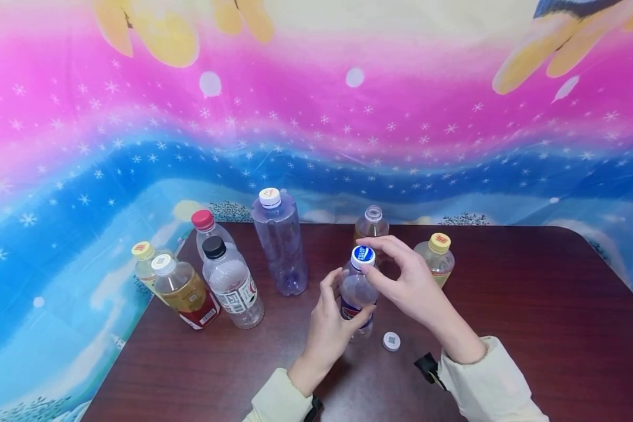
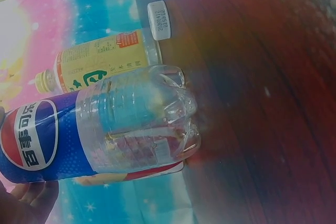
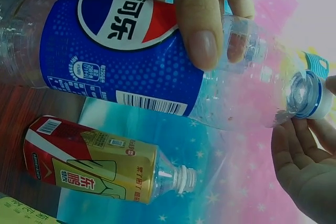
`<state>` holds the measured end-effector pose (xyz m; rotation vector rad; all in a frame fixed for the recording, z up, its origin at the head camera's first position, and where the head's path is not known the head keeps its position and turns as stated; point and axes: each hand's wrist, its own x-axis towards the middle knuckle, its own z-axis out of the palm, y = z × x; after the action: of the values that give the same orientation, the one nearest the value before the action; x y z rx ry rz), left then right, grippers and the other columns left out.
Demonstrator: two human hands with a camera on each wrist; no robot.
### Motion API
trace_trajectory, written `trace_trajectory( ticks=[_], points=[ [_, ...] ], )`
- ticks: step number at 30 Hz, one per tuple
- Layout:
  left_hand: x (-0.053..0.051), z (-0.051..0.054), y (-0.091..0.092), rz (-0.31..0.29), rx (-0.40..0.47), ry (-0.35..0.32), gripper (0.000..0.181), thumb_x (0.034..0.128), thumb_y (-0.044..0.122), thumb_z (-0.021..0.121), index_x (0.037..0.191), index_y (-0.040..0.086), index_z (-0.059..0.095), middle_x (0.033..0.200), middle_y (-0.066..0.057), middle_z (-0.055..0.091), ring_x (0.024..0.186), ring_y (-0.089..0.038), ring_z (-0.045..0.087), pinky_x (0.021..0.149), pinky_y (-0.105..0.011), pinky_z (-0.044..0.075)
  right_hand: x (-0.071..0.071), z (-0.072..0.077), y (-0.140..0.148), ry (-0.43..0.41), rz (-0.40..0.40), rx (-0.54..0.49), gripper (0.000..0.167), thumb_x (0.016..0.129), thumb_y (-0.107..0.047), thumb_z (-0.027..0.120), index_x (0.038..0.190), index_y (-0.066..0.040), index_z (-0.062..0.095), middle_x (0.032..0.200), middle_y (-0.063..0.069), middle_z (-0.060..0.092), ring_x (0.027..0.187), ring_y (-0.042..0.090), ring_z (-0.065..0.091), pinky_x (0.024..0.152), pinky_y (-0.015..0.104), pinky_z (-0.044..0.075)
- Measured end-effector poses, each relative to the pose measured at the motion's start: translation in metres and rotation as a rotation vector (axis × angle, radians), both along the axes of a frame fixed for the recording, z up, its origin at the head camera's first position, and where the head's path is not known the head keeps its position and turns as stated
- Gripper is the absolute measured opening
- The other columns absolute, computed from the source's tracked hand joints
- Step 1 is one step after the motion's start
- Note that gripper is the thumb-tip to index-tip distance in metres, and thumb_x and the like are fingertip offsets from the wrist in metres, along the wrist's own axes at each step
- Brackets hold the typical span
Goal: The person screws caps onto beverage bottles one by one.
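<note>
A clear plastic soda bottle (image 1: pixel 357 288) with a blue label (image 3: pixel 121 56) is held just over the table's middle. My left hand (image 1: pixel 331 328) grips it round the label, thumb on the near side. At the top, my right hand (image 1: pixel 408 284) pinches the white cap (image 1: pixel 363 257) with the blue printed top between thumb and fingers. In the right wrist view this cap sits on the bottle's neck. A loose white cap (image 1: pixel 391 341) lies on the table near the bottle's base. Behind stands an uncapped gold-and-red bottle (image 3: pixel 94 158), mostly hidden by my right hand in the head view.
A yellow-capped bottle (image 1: pixel 438 253) stands at the right, beyond my right hand. On the left are a tall bottle (image 1: pixel 281 240) with a white cap, a black-capped bottle (image 1: pixel 233 287) and several others. A patterned cloth (image 1: pixel 316 117) hangs behind the dark wooden table (image 1: pixel 533 305).
</note>
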<state>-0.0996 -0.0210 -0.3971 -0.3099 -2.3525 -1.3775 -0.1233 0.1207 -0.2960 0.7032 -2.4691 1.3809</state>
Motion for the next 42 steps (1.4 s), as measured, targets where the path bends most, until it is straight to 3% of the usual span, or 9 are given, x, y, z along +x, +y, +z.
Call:
trace_trajectory(
  ticks=[7, 18, 27, 32, 38, 42],
  points=[
    [0.000, 0.000, 0.000, 0.002, 0.012, -0.005, 0.077, 0.0771, 0.023, 0.080, 0.134, 0.010, 0.030, 0.132, -0.013, 0.055, 0.115, -0.025, 0.063, 0.095, -0.040, 0.051, 0.000, 0.000, -0.002, -0.017, -0.035, -0.021, 0.031, 0.087, -0.008, 0.067, 0.117, -0.007, 0.065, 0.107, 0.005, 0.064, 0.084, 0.008, 0.055, 0.076, 0.027, 0.051],
    [0.001, 0.001, 0.000, -0.014, 0.061, -0.067, 0.077, 0.0787, 0.023, 0.078, 0.136, 0.012, 0.029, 0.134, -0.012, 0.053, 0.117, -0.026, 0.061, 0.097, -0.044, 0.050, 0.002, 0.000, -0.004, -0.028, -0.053, -0.023, 0.031, 0.087, -0.009, 0.067, 0.118, -0.008, 0.064, 0.105, 0.005, 0.064, 0.084, 0.005, 0.053, 0.076, 0.023, 0.050],
    [0.009, 0.003, 0.001, 0.043, -0.029, -0.152, 0.091, 0.0743, 0.026, 0.081, 0.143, 0.010, 0.024, 0.130, -0.014, 0.052, 0.117, -0.027, 0.058, 0.096, -0.047, 0.049, 0.003, 0.000, -0.004, -0.048, -0.048, -0.029, 0.032, 0.088, -0.011, 0.066, 0.120, -0.010, 0.064, 0.111, 0.005, 0.064, 0.087, 0.003, 0.054, 0.077, 0.022, 0.050],
    [0.008, 0.003, 0.002, 0.061, 0.000, -0.180, 0.089, 0.0754, 0.025, 0.080, 0.143, 0.009, 0.024, 0.130, -0.012, 0.053, 0.113, -0.025, 0.061, 0.095, -0.045, 0.050, 0.002, 0.002, -0.004, -0.023, -0.035, -0.012, 0.034, 0.088, -0.013, 0.067, 0.122, -0.013, 0.064, 0.114, 0.004, 0.065, 0.089, 0.005, 0.055, 0.078, 0.026, 0.051],
    [0.004, -0.001, 0.001, 0.119, -0.003, -0.102, 0.078, 0.0744, 0.022, 0.081, 0.136, 0.006, 0.034, 0.124, -0.013, 0.057, 0.107, -0.024, 0.063, 0.089, -0.042, 0.053, 0.004, 0.002, 0.004, -0.009, -0.078, 0.012, 0.041, 0.089, -0.011, 0.066, 0.129, -0.009, 0.059, 0.116, 0.008, 0.065, 0.099, 0.016, 0.062, 0.086, 0.027, 0.052],
    [-0.006, 0.000, 0.000, 0.194, -0.027, -0.014, 0.077, 0.0738, 0.021, 0.081, 0.133, 0.003, 0.036, 0.124, -0.016, 0.057, 0.110, -0.027, 0.062, 0.090, -0.043, 0.052, 0.007, -0.006, 0.014, -0.021, -0.161, 0.014, 0.031, 0.092, -0.012, 0.062, 0.122, -0.008, 0.063, 0.109, 0.008, 0.068, 0.095, 0.007, 0.061, 0.084, 0.024, 0.052]
  ],
)
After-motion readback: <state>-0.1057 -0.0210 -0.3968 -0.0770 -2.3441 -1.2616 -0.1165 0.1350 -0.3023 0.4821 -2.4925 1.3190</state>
